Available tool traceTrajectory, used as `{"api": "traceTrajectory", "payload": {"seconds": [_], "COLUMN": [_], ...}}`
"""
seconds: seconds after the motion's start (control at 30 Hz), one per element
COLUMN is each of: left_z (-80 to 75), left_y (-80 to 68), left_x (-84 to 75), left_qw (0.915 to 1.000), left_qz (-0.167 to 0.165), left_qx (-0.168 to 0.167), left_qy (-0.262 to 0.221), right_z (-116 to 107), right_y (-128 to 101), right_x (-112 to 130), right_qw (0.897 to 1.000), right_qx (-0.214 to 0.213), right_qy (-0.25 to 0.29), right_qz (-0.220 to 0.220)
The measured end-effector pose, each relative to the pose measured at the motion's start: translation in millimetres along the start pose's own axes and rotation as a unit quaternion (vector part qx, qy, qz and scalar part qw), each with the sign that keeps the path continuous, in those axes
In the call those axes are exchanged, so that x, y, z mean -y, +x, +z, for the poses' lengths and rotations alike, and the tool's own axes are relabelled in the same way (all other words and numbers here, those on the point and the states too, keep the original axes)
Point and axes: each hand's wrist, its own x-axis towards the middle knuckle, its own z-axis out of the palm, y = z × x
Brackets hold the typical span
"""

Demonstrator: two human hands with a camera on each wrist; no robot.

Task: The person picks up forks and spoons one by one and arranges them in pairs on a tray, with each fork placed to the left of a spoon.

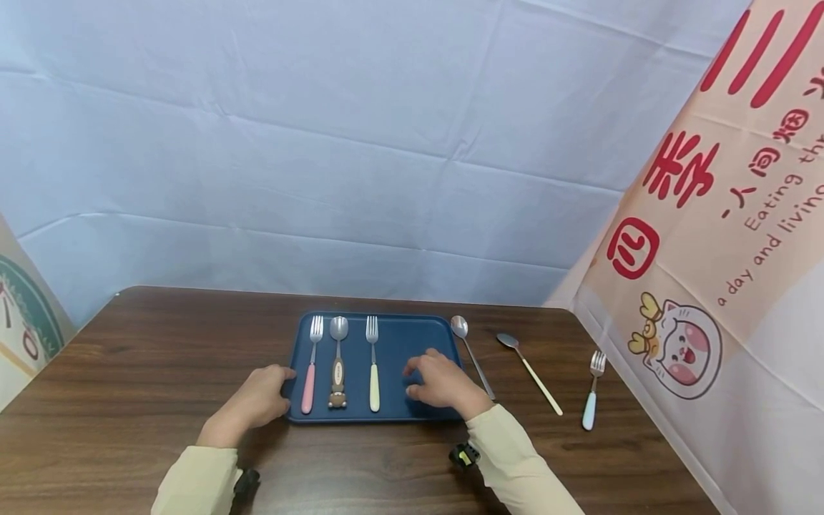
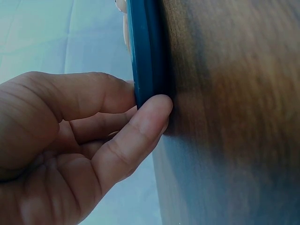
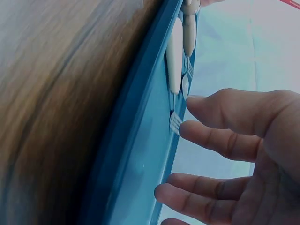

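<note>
While creased pale cloth (image 1: 322, 143) hangs behind a dark wood-grain counter (image 1: 347, 465), a navy tray (image 1: 412, 332) lies between two hands.
The counter has a rounded far-left corner; a peach-and-white banner (image 1: 759, 243) slopes along its right side, printed with red characters, English words and a cartoon cat face, and a teal-printed hanging (image 1: 26, 307) shows at far left. The left hand (image 1: 257, 397) pinches the tray's left edge between thumb and fingers; the right hand (image 1: 443, 379) hovers above its right half, fingers spread and loosely bent. Inside the tray lie a pink-handled fork (image 1: 310, 375), a bear-handled spoon (image 1: 337, 368) and a yellow-handled fork (image 1: 374, 379). On the wood to its right, a metal spoon (image 1: 477, 363) lies just beside the rim, then a yellow-handled spoon (image 1: 539, 383) and a light-blue-handled fork (image 1: 591, 402).
</note>
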Motion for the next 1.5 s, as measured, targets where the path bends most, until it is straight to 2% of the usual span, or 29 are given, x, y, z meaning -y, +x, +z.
{"api": "traceTrajectory", "payload": {"seconds": [0.43,0.9,1.13,1.5], "left_z": [0.1,0.2,0.1,0.2], "left_y": [-0.4,-1.8,-1.7,-1.2], "left_x": [-0.4,0.4,0.1,0.4], "left_qw": [1.0000,0.9999,1.0000,1.0000], "left_qz": [-0.002,0.008,0.001,0.002], "left_qx": [0.002,-0.010,-0.007,-0.005], "left_qy": [0.005,0.002,-0.006,-0.004], "right_z": [-6.7,-15.0,-18.4,-17.0], "right_y": [-12.1,-20.7,-23.4,-22.1], "right_x": [-21.5,-39.4,-50.1,-69.0], "right_qw": [1.000,0.997,0.994,0.989], "right_qx": [-0.015,-0.027,-0.042,-0.042], "right_qy": [-0.003,-0.006,-0.003,-0.005], "right_qz": [0.022,0.071,0.098,0.138]}}
